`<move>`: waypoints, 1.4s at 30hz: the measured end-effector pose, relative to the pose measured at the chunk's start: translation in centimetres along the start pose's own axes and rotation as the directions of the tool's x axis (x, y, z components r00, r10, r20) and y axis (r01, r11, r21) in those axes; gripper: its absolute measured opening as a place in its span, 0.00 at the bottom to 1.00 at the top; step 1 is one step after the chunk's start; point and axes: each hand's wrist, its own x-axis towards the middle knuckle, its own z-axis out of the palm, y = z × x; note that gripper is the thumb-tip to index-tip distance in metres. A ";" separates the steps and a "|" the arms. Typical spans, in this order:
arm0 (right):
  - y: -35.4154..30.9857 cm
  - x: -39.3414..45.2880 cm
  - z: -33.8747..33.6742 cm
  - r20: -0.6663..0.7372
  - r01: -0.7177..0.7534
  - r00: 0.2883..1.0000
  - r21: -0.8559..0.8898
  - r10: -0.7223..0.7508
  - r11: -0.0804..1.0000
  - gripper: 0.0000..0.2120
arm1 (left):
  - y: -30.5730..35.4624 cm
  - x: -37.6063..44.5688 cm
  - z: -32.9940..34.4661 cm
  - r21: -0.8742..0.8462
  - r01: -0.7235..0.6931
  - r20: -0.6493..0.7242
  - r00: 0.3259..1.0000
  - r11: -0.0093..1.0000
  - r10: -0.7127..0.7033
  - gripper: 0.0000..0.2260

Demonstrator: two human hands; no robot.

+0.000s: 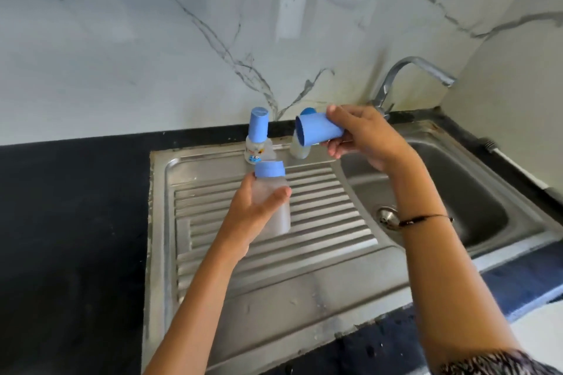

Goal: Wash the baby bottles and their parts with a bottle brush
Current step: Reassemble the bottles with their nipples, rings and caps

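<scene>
Our left hand [256, 207] wraps round a clear bottle [274, 201] over the ribbed drainboard [304, 253]. Our right hand [362, 137] pinches its blue cap [318, 132], lifted off, near the sink bowl [457, 192]. We could bump the two bottles standing far back [255, 143] and tip them. The smooth bottle might slip. We see no brush.

Two bottles [255, 143] behind drainboard [304, 253] (at wall); basin [457, 192] right, tap [408, 79] behind.
</scene>
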 end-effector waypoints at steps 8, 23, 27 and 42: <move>2.6 -3.3 0.6 0.040 -0.079 0.991 -0.580 0.126 0.811 0.07 | 1.2 -2.1 1.1 0.029 -0.086 0.024 0.996 0.996 0.086 0.14; 0.3 -4.2 0.7 0.037 -0.147 0.972 -0.673 0.232 0.725 0.12 | 2.3 -2.8 0.1 0.033 -0.118 -0.027 0.993 0.993 0.119 0.18; 1.4 -4.6 0.4 0.004 -0.152 0.978 -0.667 0.207 0.729 0.08 | 2.1 -3.0 0.1 0.056 -0.115 0.024 0.993 0.992 0.114 0.18; -1.2 -6.0 2.5 0.069 0.177 0.984 -0.346 -0.163 0.921 0.20 | 1.5 -3.0 -0.7 0.479 -0.160 0.053 0.987 0.863 0.154 0.25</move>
